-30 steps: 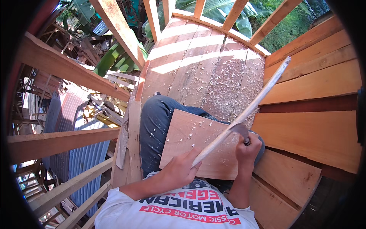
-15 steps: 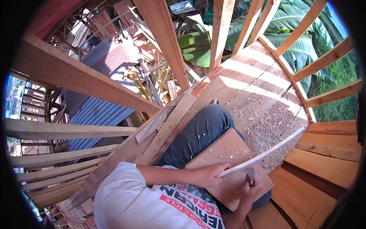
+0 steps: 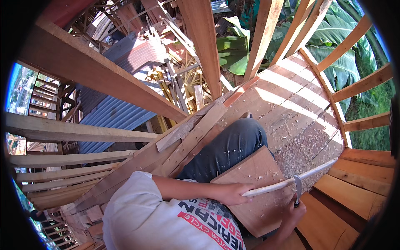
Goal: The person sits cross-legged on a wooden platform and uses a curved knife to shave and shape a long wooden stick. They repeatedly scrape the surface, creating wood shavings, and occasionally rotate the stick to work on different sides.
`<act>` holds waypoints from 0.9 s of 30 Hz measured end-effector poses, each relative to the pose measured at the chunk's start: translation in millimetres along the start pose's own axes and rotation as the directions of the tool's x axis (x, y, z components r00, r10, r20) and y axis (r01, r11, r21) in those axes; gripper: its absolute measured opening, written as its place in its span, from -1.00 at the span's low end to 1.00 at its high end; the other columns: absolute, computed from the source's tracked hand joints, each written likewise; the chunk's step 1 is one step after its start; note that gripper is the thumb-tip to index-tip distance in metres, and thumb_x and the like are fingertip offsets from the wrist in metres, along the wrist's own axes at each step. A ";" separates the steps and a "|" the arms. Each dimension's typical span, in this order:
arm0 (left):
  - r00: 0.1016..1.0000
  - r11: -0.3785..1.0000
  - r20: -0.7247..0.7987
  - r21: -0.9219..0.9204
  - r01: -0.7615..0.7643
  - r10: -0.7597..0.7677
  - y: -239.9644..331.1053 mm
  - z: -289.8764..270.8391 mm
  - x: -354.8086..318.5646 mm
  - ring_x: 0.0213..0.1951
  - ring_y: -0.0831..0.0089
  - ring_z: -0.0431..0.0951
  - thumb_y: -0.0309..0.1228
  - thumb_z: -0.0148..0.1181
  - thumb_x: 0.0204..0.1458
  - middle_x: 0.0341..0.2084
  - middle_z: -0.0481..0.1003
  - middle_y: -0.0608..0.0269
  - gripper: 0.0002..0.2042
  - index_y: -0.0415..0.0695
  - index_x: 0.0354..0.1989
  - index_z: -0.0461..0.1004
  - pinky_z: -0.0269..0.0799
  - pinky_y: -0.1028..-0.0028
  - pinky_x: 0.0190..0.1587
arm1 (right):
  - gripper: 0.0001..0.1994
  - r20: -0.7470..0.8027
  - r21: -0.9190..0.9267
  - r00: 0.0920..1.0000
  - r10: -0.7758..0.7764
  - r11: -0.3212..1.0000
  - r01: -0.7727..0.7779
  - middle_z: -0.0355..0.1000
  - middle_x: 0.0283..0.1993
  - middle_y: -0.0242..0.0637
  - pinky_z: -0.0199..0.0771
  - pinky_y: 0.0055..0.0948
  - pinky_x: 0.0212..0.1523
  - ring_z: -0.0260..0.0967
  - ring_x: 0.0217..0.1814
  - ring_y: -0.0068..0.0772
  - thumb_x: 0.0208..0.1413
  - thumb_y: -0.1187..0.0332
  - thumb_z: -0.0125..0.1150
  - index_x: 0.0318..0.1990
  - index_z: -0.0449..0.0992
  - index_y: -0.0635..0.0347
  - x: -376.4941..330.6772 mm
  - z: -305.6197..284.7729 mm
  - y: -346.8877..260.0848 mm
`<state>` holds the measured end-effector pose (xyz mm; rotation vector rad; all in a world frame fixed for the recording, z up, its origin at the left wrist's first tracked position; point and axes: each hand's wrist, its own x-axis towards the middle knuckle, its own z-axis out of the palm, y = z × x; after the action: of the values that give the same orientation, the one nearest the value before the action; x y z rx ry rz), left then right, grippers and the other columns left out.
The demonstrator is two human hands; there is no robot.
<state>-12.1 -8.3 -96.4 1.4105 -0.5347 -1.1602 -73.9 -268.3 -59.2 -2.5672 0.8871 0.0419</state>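
Note:
My left hand grips the near end of a long, pale, slightly bent wooden stick. The stick reaches out to the right over a flat wooden board lying across my lap. In my right hand is a small knife with a curved blade. That blade stands against the stick around its middle, and the dark handle is mostly inside my fist. A few shavings lie on the board.
Wood shavings cover the plank floor beyond my bent knee. Slatted wooden rails fence the floor on the far side and left. Stepped planks rise at right. Below on the left are corrugated sheets and scrap timber; banana leaves hang beyond.
The knife in my right hand has moved outward along the stick, away from my left hand, its blade now more upright. The whole view has shifted a little.

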 end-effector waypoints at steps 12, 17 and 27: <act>0.993 0.994 -0.092 -0.088 0.062 -0.070 5.1 12.5 -14.2 -0.34 0.12 0.51 -0.35 0.02 0.19 -0.40 0.43 -0.10 -0.74 -0.31 -0.11 0.28 0.34 0.23 -0.28 | -0.47 0.231 -0.099 0.954 -0.193 0.970 0.220 0.34 -0.59 0.09 0.19 -0.14 -0.49 0.26 -0.57 -0.06 0.32 0.06 -0.11 -0.37 0.45 0.49 -40.9 5.3 -23.4; 0.994 0.998 -0.107 -0.058 0.021 -0.027 11.3 9.5 -6.4 -0.31 0.14 0.50 -0.36 0.00 0.20 -0.37 0.43 -0.10 -0.73 -0.31 -0.07 0.27 0.35 0.24 -0.25 | -0.49 0.139 0.005 0.978 -0.153 0.988 0.154 0.29 -0.62 0.11 0.18 -0.12 -0.52 0.26 -0.58 0.07 0.28 0.06 -0.06 -0.44 0.46 0.43 -42.1 8.1 -32.9; 0.984 0.977 -0.023 -0.123 0.171 -0.176 24.1 0.2 -4.4 -0.23 0.29 0.46 -0.38 0.02 0.19 -0.27 0.44 -0.06 -0.65 -0.33 0.07 0.24 0.35 0.34 -0.13 | -0.48 0.071 -0.208 0.980 -0.185 0.958 0.196 0.42 -0.60 0.01 0.38 -0.08 -0.47 0.43 -0.50 0.12 0.13 -0.11 0.10 -0.51 0.51 0.25 -16.9 -0.6 -28.6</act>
<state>-6.8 -9.9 -72.4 1.3903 -0.3165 -1.2838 -70.3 -238.5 -45.0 -2.8278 0.6425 0.1527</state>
